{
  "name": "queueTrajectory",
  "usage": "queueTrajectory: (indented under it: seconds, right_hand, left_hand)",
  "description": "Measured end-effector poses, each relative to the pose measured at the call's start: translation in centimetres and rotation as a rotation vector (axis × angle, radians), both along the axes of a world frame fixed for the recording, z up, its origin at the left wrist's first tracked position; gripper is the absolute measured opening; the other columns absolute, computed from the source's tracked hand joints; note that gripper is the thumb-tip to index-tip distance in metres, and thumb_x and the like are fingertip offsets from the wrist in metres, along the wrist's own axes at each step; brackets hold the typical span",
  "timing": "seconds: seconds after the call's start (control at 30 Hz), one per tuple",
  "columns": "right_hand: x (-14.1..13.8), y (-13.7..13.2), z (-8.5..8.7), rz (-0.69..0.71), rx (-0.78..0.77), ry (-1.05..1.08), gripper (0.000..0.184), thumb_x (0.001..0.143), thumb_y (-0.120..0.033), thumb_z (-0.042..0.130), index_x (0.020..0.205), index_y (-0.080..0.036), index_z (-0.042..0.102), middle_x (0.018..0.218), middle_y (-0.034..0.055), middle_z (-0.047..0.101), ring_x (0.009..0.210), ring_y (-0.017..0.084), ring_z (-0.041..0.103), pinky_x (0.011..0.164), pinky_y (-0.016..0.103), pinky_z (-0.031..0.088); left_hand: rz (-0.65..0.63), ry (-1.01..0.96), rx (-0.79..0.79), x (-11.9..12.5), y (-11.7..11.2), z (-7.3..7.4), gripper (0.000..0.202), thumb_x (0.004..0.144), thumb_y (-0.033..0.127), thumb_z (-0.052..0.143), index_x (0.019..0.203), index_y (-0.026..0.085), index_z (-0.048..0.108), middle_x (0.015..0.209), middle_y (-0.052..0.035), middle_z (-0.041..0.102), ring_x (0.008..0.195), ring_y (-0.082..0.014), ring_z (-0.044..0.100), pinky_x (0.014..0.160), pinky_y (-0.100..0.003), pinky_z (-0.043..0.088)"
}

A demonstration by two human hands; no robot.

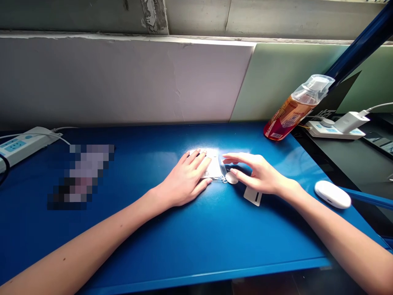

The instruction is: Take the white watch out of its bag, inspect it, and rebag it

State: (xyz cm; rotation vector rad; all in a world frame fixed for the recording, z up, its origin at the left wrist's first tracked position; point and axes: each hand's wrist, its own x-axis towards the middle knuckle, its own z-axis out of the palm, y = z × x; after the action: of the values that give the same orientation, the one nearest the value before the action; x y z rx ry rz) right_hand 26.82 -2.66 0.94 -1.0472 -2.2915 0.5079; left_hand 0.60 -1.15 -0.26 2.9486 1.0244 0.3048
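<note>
My left hand lies flat, fingers spread, over a white printed packet on the blue table. The packet has a small dark code on it and a clear plastic edge at its right. My right hand hovers over that edge, its thumb and fingers curved and apart. Close to the thumb is a white round disc; whether they touch I cannot tell. Partly beneath my right hand sits a small white card with a dark slot. The left hand hides much of the packet.
A tilted bottle of reddish-amber drink with an upturned clear cup stands at the back right. Nearby are a white oval case and a power strip with a charger. Left are another power strip and a blurred-out object.
</note>
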Motion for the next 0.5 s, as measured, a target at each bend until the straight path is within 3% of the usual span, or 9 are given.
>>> queueTrajectory:
  seconds: [0.2,0.5]
  right_hand:
    - [-0.4,-0.3,-0.1,0.098,0.055,-0.102,0.044,0.092,-0.022,0.059,0.135,-0.015,0.058,0.134,0.0144,0.065,0.131,0.028,0.056,0.107,0.043,0.050]
    - [-1.5,-1.3,-0.3,0.080,0.096,-0.219,0.049,0.098,-0.035,0.053,0.141,-0.012,0.052,0.143,0.0201,0.055,0.139,0.032,0.047,0.111,0.049,0.047]
  left_hand:
    - [-0.011,0.017,0.006,0.0,0.0,0.0,0.060,0.104,0.046,0.035,0.149,0.008,0.039,0.153,-0.0207,0.043,0.144,-0.0383,0.036,0.116,-0.055,0.030]
    - [-0.015,-0.010,0.025,0.1,0.0,-0.2,0.058,0.103,0.044,0.038,0.149,0.008,0.041,0.152,-0.0210,0.045,0.142,-0.0372,0.039,0.115,-0.054,0.031]
